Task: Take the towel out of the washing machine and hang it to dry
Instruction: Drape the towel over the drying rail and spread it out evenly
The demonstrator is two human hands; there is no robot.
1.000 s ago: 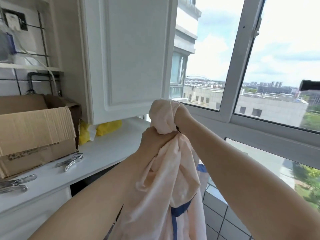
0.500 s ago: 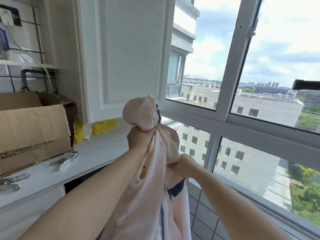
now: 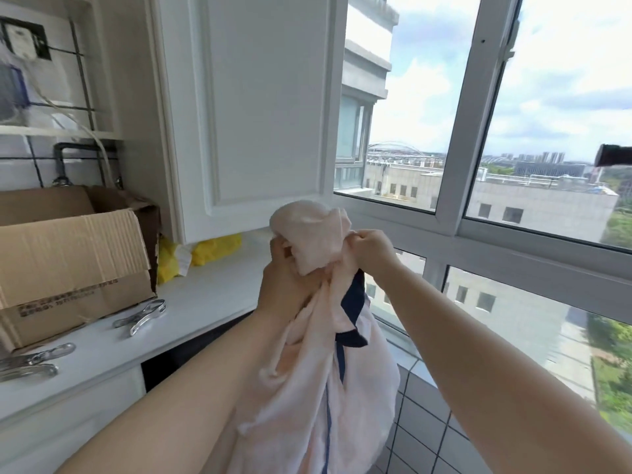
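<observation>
Far left, middle: cardboard box (image 3: 68, 261) sitting on the white counter (image 3: 212, 295), flap folded outward.
Lower left: metal clothes clips (image 3: 140, 318) lying on the counter just in front of the box, more at the frame's left edge.
Left of centre: yellow bag (image 3: 215, 249) tucked under the white cabinet (image 3: 260, 107).
Centre, left hand (image 3: 284, 285): gripping the gathered neck of the towel (image 3: 325, 388), fingers curled round the cloth from the left; fingertips hidden behind the fabric.
Centre, towel: pale pink with dark blue trim, bunched into a knob above the hands and hanging down as a loose sack to the bottom of the frame, well clear of the counter.
Right of centre, right hand (image 3: 371, 246): pinching the upper bunch of the towel, thumb and fingers closed on a fold.
Right: window frame (image 3: 458, 186), city beyond the glass.
Far right, middle: dark rod end (image 3: 615, 155) entering from the edge; purpose not clear.
Done, judging: towel already out of the machine, machine not showing.
Left, judging: shaking the bunch open, spreading it, hanging it, perhaps clipping.
</observation>
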